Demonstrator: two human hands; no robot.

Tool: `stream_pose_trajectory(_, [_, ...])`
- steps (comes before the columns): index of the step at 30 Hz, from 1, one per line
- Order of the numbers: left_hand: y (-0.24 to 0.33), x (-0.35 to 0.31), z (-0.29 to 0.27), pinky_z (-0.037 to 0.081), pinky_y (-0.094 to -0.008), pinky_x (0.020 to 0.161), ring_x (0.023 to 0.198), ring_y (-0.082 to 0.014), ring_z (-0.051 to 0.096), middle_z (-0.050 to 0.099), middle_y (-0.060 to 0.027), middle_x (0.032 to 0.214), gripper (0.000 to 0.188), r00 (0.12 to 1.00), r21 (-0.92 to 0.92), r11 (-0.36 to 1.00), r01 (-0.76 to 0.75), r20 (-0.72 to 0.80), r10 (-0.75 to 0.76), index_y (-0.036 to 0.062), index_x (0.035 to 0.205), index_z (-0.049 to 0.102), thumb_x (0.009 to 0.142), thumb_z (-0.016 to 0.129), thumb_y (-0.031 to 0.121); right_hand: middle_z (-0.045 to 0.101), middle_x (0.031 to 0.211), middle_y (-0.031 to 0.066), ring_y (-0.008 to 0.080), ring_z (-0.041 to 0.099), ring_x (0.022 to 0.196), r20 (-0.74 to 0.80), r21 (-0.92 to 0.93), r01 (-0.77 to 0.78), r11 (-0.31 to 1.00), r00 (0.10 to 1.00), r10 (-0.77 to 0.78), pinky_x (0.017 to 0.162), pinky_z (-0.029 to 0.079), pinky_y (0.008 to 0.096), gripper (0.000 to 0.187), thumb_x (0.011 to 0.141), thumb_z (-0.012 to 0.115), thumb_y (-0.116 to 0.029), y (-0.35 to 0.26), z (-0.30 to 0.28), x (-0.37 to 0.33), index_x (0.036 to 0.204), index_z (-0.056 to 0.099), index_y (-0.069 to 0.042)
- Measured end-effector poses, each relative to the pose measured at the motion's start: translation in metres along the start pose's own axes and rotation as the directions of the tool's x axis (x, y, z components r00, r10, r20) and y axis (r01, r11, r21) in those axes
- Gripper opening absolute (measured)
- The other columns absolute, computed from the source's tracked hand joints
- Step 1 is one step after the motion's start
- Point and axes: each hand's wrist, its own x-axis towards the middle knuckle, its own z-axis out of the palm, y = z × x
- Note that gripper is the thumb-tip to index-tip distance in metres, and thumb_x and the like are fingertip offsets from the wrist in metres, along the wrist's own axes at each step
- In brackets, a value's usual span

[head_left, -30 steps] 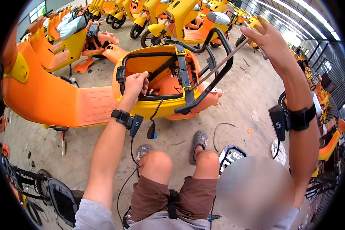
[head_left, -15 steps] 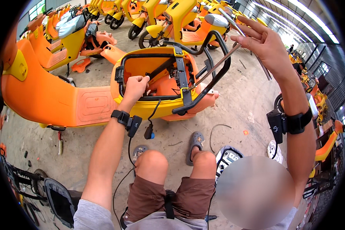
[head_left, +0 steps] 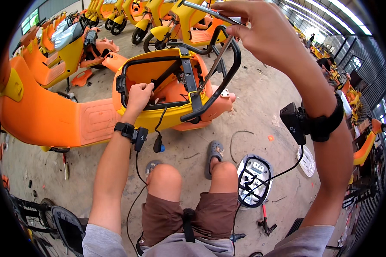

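Note:
An orange and yellow scooter [head_left: 43,112] stands in front of me with its seat compartment [head_left: 137,73] uncovered. My right hand [head_left: 261,32] is closed around the crossbar of a long T-handle wrench [head_left: 214,66]. The wrench's shaft slants down to the black metal bracket [head_left: 187,75] across the compartment, beside the black tubular rear rack [head_left: 232,81]. At the near left of the opening, my left hand [head_left: 138,98] is closed by the rim; whatever its curled fingers hold is hidden. A black cable with a blue-tipped connector [head_left: 159,144] hangs down the scooter's near side.
An upturned seat [head_left: 254,180] lies on the floor at right, near a red-handled tool [head_left: 265,216]. A drill [head_left: 238,236] lies beside my leg. More scooters [head_left: 193,25] stand in rows behind. A cable runs from each wrist device.
My right hand has swung the wrench's crossbar from steeply slanted to flatter, pointing left. My left hand stays at the rim. The whole view has shifted slightly.

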Motion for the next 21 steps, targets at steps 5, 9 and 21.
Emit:
stream_pose_trajectory(5, [-0.003, 0.003, 0.006, 0.033, -0.0249, 0.043, 0.045, -0.0077, 0.044, 0.053, 0.0006, 0.058, 0.039, 0.999, 0.007, 0.999, -0.051, -0.015, 0.051, 0.0041, 0.068, 0.061, 0.096, 0.064, 0.031, 0.072, 0.092, 0.0218, 0.0372, 0.069, 0.086, -0.022, 0.02, 0.103, 0.995, 0.995, -0.102, 0.08, 0.054, 0.044, 0.034, 0.082, 0.063, -0.002, 0.001, -0.001, 0.003, 0.116, 0.071, -0.002])
stream_pose_trajectory(9, [-0.004, 0.002, 0.002, 0.033, -0.0247, 0.043, 0.046, -0.0075, 0.045, 0.054, 0.0009, 0.058, 0.038, 0.999, -0.005, 0.999, -0.032, 0.006, 0.032, 0.004, 0.068, 0.062, 0.096, 0.064, 0.031, 0.074, 0.1, 0.0149, 0.0305, 0.072, 0.091, -0.016, 0.055, 0.131, 0.99, 0.991, -0.13, 0.082, 0.055, 0.041, 0.033, 0.086, 0.065, -0.003, -0.005, 0.007, -0.006, 0.119, 0.071, -0.006])
stream_pose_trajectory(21, [0.004, 0.001, 0.003, 0.032, -0.0239, 0.044, 0.046, -0.007, 0.043, 0.053, 0.0013, 0.058, 0.036, 0.998, -0.039, 0.999, 0.017, 0.067, -0.015, 0.0026, 0.071, 0.064, 0.096, 0.065, 0.03, 0.069, 0.087, 0.0236, 0.0367, 0.07, 0.084, -0.156, -0.254, -0.161, 0.954, 0.98, 0.124, 0.076, 0.055, 0.0452, 0.024, 0.082, 0.054, -0.001, -0.006, 0.028, 0.007, 0.103, 0.066, 0.001])
